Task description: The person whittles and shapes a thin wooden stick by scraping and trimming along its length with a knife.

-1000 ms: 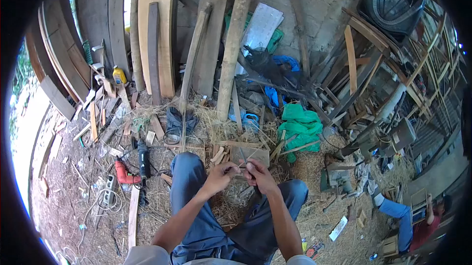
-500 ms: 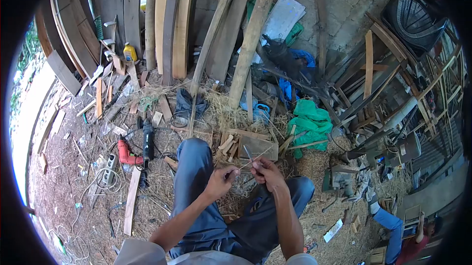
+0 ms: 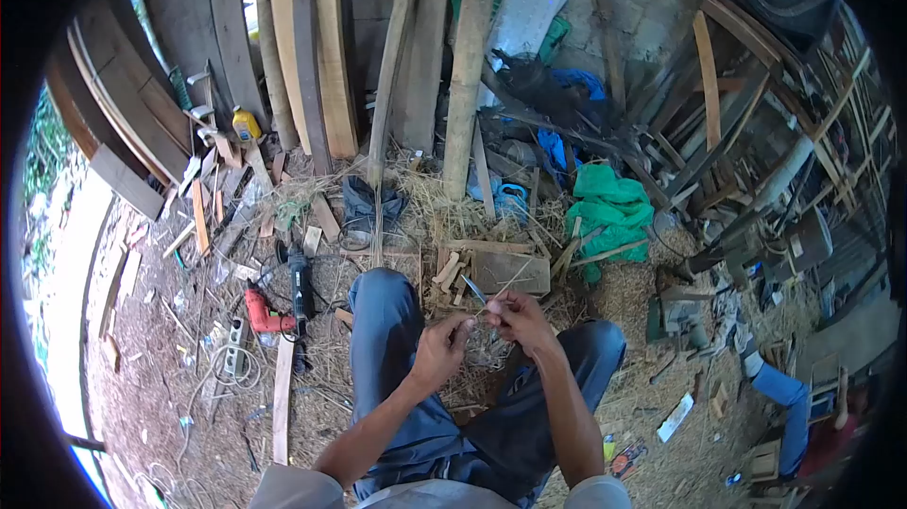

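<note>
My left hand is closed, its fingertips pinching the near end of a thin pale strip, which looks like split bamboo or straw. Just to the right, my right hand is closed around a small knife. The knife's narrow blade sticks out up and to the left; its handle is hidden in the fingers. The strip passes by the right fingertips and slants up to the right. Both hands are close together above the gap between my bent knees, in front of a wooden block.
Small wood offcuts lie beside the block. Left are a red drill, a dark power tool and a power strip with cables. A green plastic sheet is to the right. Boards and poles lean behind. Another person sits far right.
The scene has shifted slightly right and down at its centre as my head turned. My left fingertips are nearer the right hand along the strip. Both hands keep their hold.
</note>
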### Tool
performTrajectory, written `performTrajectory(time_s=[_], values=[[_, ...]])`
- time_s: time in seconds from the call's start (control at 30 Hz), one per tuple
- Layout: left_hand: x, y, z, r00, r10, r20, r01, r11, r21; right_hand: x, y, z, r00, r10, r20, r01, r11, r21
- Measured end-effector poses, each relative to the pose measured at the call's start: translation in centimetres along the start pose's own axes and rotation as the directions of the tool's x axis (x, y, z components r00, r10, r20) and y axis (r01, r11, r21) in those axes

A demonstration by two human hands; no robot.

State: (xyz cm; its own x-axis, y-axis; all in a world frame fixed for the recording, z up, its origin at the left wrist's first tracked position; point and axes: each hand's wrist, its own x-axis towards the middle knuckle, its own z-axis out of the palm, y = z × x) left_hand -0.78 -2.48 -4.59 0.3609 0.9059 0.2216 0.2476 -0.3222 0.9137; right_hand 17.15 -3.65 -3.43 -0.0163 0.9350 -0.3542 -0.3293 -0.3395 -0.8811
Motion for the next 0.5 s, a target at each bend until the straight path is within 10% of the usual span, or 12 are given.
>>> performTrajectory(time_s=[0.23,0.43,0.5], values=[[-1.9,-1.5,-2.2,0.998,-0.051,0.03,0.049,0.998,0.042,0.7,-1.2,-9.5,0.884,-0.152,-0.443,0.163,0.987,-0.013],[-0.6,-1.8,-2.2,1.0,0.008,-0.029,-0.006,0.996,0.094,-0.5,-0.2,-3.4,0.937,-0.152,-0.315,0.17,0.985,0.031],[0.3,-1.0,-1.5,0.999,0.028,-0.044,-0.023,0.994,0.11,-1.4,0.1,0.2,0.992,-0.118,-0.048,0.117,0.993,-0.011]])
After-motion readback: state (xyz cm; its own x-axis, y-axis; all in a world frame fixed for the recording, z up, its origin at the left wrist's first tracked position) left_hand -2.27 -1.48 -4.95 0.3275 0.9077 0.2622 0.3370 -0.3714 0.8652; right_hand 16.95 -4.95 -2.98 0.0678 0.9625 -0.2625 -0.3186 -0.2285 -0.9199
